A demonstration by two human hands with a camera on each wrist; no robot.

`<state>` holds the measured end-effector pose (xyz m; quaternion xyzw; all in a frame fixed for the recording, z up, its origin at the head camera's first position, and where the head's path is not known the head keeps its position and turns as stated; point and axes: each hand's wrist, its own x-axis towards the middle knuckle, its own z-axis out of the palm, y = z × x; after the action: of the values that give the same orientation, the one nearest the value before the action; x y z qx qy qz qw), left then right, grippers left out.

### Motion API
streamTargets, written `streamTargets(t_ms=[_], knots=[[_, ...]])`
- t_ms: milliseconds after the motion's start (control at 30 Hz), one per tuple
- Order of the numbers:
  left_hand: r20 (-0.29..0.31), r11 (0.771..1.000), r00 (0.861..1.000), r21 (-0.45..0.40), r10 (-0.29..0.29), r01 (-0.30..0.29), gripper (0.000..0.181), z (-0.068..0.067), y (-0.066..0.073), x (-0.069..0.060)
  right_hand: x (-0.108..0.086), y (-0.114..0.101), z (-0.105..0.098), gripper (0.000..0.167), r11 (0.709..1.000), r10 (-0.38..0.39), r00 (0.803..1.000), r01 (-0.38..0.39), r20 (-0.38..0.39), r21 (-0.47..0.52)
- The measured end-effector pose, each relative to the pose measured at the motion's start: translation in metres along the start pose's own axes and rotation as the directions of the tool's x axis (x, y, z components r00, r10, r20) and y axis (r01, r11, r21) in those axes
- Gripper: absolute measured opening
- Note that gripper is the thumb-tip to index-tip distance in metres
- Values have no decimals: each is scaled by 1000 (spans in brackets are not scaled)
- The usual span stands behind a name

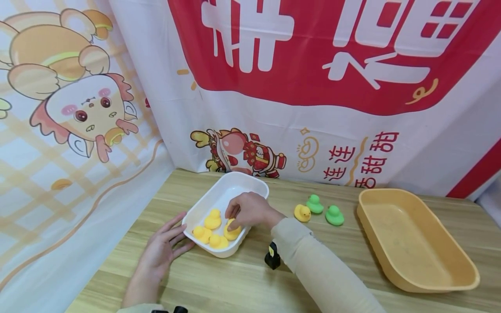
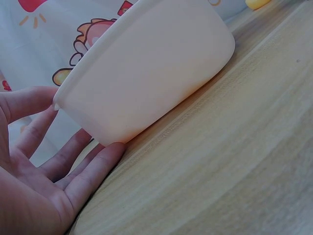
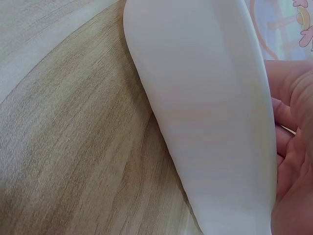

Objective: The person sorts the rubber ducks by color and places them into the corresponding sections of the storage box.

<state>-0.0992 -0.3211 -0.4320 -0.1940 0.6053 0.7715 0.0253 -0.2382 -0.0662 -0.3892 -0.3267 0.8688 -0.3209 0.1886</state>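
Observation:
A white plastic tub (image 1: 203, 201) stands on the table with several yellow rubber ducks (image 1: 213, 218) grouped at its near end. My right hand (image 1: 252, 211) reaches into it over the near-right rim and pinches one yellow rubber duck (image 1: 232, 230) between thumb and fingers. In the right wrist view the tub's wall (image 3: 205, 107) hides the duck and the fingertips. At the tub's left end, my left hand (image 1: 160, 250) rests with extended fingers against the outside. The left wrist view shows its fingertips (image 2: 115, 149) touching the tub low down and at the rim.
Right of the tub, one yellow duck (image 1: 302, 213) and two green ducks (image 1: 334, 215) stand on the wooden table (image 1: 242, 282). A tan-orange tub (image 1: 416, 243) is at the far right. A small black object (image 1: 272, 256) shows by the right sleeve. Printed cloth (image 1: 250, 113) hangs behind.

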Motion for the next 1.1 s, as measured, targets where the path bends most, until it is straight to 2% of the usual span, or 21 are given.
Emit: streamTargets(t_ms=[233,367,500,600,700,767,900,1100], knots=[[0,1000,1000,7,4,-4,63,0,-1,1,0,1,0,21,1000,5,1000,-5,-12,10],[-1,1000,1000,19,4,-4,63,1,0,1,0,1,0,19,999,14,999,-12,-36,49],[-4,1000,1000,29,5,-5,64,1,0,0,-1,0,0,17,989,16,997,-5,-74,144],[-4,999,1000,32,8,-8,64,1,0,-1,-4,-2,-1,16,966,14,993,17,-119,259],[-4,999,1000,32,5,-5,63,2,-1,0,-9,-4,-5,14,934,19,980,52,-196,353],[-1,999,1000,32,4,-4,63,1,-2,0,-15,-6,-9,12,921,23,967,79,-255,381],[-1,1000,1000,30,2,-2,63,0,-2,1,-29,-10,-21,9,918,8,945,122,-326,377],[8,1000,1000,24,-2,2,62,-2,-2,1,-54,-7,-36,6,926,20,927,124,-374,356]])
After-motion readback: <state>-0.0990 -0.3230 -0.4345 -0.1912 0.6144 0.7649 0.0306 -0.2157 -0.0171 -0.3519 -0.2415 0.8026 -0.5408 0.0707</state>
